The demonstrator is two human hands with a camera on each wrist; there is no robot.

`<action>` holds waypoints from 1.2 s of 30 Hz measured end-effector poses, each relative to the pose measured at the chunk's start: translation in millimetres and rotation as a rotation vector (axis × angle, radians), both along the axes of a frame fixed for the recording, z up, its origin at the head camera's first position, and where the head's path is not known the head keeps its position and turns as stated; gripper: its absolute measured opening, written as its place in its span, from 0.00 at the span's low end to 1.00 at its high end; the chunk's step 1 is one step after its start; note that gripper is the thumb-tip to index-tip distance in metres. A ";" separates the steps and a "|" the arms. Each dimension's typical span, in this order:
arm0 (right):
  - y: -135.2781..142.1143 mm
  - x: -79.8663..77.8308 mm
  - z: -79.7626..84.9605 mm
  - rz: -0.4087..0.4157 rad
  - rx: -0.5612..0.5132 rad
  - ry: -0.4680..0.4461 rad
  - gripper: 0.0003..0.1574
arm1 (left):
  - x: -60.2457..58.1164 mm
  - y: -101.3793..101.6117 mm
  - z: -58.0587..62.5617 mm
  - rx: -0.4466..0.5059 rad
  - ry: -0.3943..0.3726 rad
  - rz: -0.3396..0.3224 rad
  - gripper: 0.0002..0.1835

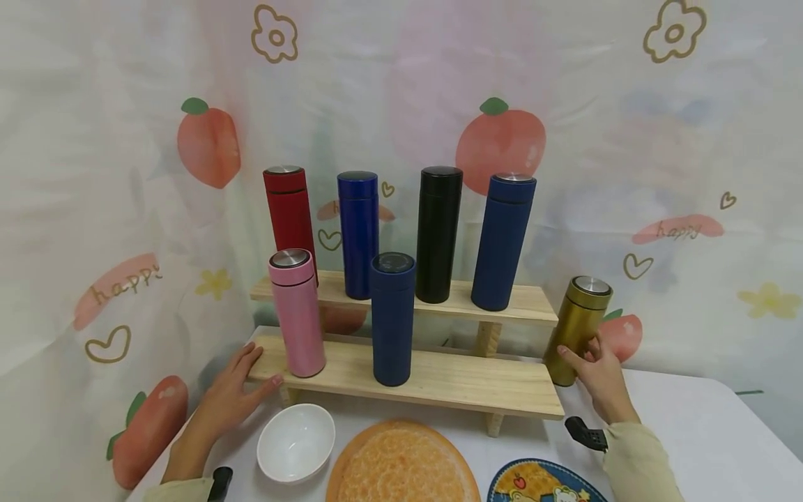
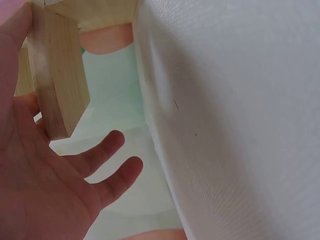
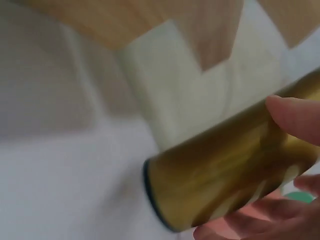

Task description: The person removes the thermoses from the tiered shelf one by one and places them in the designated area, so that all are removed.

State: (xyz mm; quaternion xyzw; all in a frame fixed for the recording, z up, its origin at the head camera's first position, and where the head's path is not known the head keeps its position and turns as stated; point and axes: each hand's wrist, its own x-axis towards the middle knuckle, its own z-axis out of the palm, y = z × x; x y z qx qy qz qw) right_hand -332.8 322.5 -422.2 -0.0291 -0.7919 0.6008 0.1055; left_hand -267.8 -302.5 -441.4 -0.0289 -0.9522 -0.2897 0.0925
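Note:
At the right end of the two-tier wooden shelf [image 1: 477, 380], my right hand [image 1: 605, 380] grips a gold thermos bottle [image 1: 578, 324] with a silver lid. The thermos leans a little, its top to the right. In the right wrist view the thumb lies on one side of the gold thermos [image 3: 230, 165] and the fingers wrap the other; whether its base touches the table is unclear. My left hand [image 1: 228, 394] holds the lower board's left end. In the left wrist view the board end [image 2: 60, 75] sits between thumb and fingers, while two fingers [image 2: 117, 182] extend free.
A pink thermos [image 1: 297, 317] and a blue thermos [image 1: 393, 321] stand on the lower tier. Red [image 1: 290, 216], glossy blue [image 1: 359, 233], black [image 1: 439, 233] and navy [image 1: 504, 240] ones stand above. In front are a white bowl [image 1: 296, 444], a round mat [image 1: 401, 464] and a patterned plate [image 1: 542, 481].

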 end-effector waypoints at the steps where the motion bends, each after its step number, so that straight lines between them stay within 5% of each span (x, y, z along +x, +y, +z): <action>1: -1.6 2.0 2.4 -0.017 -0.008 0.009 0.63 | 0.0 0.6 0.4 0.001 -0.001 -0.001 0.50; 8: -20.6 21.5 33.5 -0.132 -0.137 0.130 0.62 | 0.9 1.6 -0.9 0.010 0.018 -0.008 0.49; 18: -42.9 51.0 67.7 -0.158 -0.295 0.283 0.58 | 1.5 0.6 -2.8 0.019 0.046 -0.013 0.48; 26: -65.7 64.6 87.5 -0.133 -0.214 0.403 0.54 | 1.5 0.5 0.3 0.014 0.046 -0.012 0.49; 36: -116.5 72.7 108.5 0.029 -0.240 0.508 0.50 | 2.1 2.8 1.3 0.026 0.019 -0.001 0.49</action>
